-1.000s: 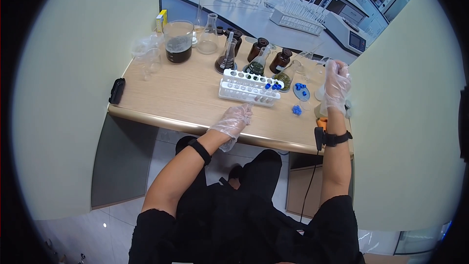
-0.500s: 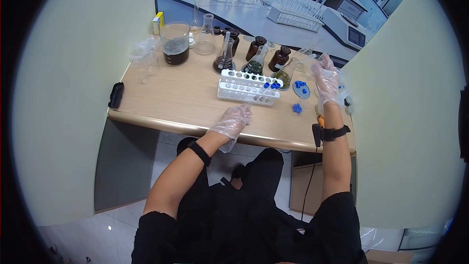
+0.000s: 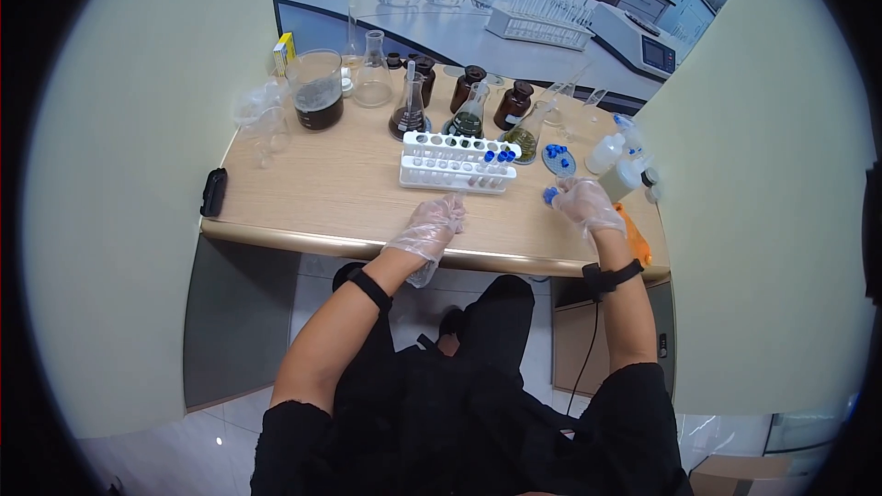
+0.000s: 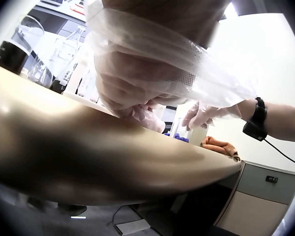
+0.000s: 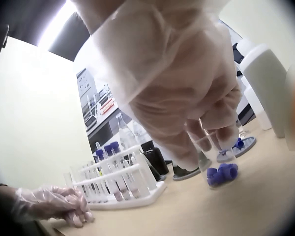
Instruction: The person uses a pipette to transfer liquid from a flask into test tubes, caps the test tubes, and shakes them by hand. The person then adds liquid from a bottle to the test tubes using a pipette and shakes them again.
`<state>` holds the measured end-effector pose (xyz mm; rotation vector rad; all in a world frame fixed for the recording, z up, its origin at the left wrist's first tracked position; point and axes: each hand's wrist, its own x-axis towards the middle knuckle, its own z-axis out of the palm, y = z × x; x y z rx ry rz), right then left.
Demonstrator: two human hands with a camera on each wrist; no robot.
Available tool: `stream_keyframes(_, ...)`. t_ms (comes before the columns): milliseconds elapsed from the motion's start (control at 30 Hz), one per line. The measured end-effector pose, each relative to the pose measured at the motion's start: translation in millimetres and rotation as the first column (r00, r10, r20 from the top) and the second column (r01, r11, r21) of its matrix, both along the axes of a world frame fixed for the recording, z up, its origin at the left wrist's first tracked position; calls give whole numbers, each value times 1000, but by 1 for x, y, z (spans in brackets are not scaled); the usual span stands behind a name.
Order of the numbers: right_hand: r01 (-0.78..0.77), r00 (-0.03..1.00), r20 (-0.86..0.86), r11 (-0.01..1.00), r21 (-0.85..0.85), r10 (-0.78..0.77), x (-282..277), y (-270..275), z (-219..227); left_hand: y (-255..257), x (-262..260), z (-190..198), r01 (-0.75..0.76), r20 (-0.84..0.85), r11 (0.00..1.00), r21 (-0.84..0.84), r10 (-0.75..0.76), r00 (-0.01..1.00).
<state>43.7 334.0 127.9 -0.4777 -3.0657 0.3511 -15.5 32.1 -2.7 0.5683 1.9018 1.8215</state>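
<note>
In the head view my gloved left hand (image 3: 430,225) is curled by the table's front edge, before the white test tube rack (image 3: 459,182). A clear test tube (image 5: 68,179) end rises just above its fingers in the right wrist view; the glove hides the rest. My gloved right hand (image 3: 588,203) reaches down at the right, its fingers and thumb gripping the rim of a small glass beaker (image 5: 204,160). Blue caps (image 5: 222,173) lie in the beaker's bottom. In the rack stand several test tubes, some with blue stoppers (image 5: 108,148).
Behind the rack are conical flasks (image 3: 466,119) with dark liquid and brown bottles (image 3: 513,106). A dish of blue caps (image 3: 559,162) lies beyond my right hand. White plastic bottles (image 3: 621,179) and an orange cloth (image 3: 634,237) are at the right; a large beaker (image 3: 317,96) stands back left.
My right hand has come down and toward me from the back right and now grips the small beaker of blue caps. My left hand stays in front of the rack.
</note>
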Motion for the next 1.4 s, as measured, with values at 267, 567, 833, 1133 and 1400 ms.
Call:
stream_keyframes(267,-84,990,118,990,109,71,-13,6,-24,-4,7,14,-19,-15,1000,2,19,1000)
stream_keyframes(567,-40,997,66,995,96,34,-9,-2,-26,0,4,5,-12,-74,1000,-3,12,997)
stream_keyframes(833,9,1000,-27,998,63,-7,-13,11,-47,3,0,-4,-16,5,1000,-10,16,1000)
stream_keyframes(1133,-1,1000,24,1000,24,0,-17,7,-43,3,-2,-6,-38,-63,998,-48,35,997)
stream_keyframes(1400,-37,999,-6,999,4,37,-13,12,-45,5,-3,-12,-29,-44,998,46,31,999)
